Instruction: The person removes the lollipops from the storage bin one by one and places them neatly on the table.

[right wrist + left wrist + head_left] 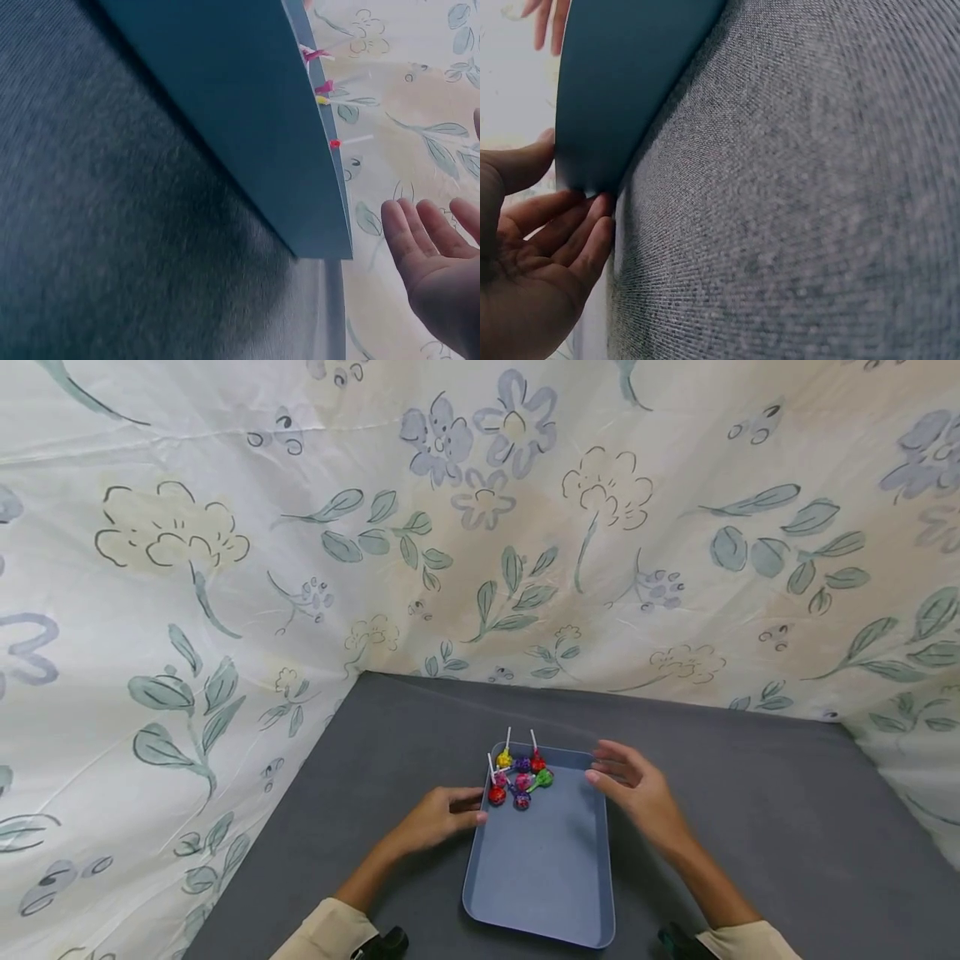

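A shallow blue-grey rectangular tray [551,877] lies on the dark cloth surface. Several lollipops [522,781] in red, purple, pink, yellow and green wrappers are bunched at its far left end, some with white sticks pointing up. At the tray's left side, my left hand [438,820] holds the edge, thumb at the rim and fingertips against the outer wall [592,97]. My right hand [637,793] is beside the far right corner, fingers extended; the right wrist view shows it [442,277] apart from the tray.
Dark grey cloth [750,793] covers the surface around the tray. A white floral-patterned sheet [450,568] hangs behind and along the sides. Dark wrist straps [382,943] show at the lower edge of the head view.
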Motion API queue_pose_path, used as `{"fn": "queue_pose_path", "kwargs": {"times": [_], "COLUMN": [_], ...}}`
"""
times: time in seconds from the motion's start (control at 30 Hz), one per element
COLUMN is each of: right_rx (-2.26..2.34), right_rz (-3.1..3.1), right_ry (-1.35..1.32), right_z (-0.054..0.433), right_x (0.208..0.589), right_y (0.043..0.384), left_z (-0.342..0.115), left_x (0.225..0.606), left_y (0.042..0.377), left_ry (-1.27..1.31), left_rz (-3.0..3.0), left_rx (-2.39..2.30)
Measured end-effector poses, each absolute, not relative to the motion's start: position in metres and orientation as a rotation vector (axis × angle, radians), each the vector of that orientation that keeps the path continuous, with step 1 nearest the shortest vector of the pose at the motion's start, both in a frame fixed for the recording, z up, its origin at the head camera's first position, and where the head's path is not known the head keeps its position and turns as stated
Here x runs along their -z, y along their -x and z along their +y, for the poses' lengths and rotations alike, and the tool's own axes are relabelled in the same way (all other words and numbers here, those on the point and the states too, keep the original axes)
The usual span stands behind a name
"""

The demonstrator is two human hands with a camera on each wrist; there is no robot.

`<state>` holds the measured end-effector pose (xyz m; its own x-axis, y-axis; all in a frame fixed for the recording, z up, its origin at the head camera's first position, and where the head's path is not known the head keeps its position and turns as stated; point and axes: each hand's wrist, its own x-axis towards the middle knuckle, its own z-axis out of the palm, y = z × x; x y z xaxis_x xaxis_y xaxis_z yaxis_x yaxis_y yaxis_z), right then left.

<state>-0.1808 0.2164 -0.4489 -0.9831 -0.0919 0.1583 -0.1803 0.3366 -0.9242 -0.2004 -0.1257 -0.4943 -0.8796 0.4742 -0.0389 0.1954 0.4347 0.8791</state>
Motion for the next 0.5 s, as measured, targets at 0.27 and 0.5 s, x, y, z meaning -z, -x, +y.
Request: {"fn": "queue_pose_path", "kwargs": {"times": [0.27, 0.5], "right_rx": [-1.799, -1.784], "right_rz": [-2.538, -2.583], "right_ry": [-0.169, -0.153], "right_z": [0.205, 0.198], "right_x": [0.443, 0.442], "right_y": [0.186, 0.192], "left_z": [-0.125, -0.124], "left_x": [0.495, 0.496], "left_y": [0.201, 0.201], "left_ry": [-0.547, -0.51], "left_rz": [2.417, 2.417], "left_rx": [-1.438, -1.445]}}
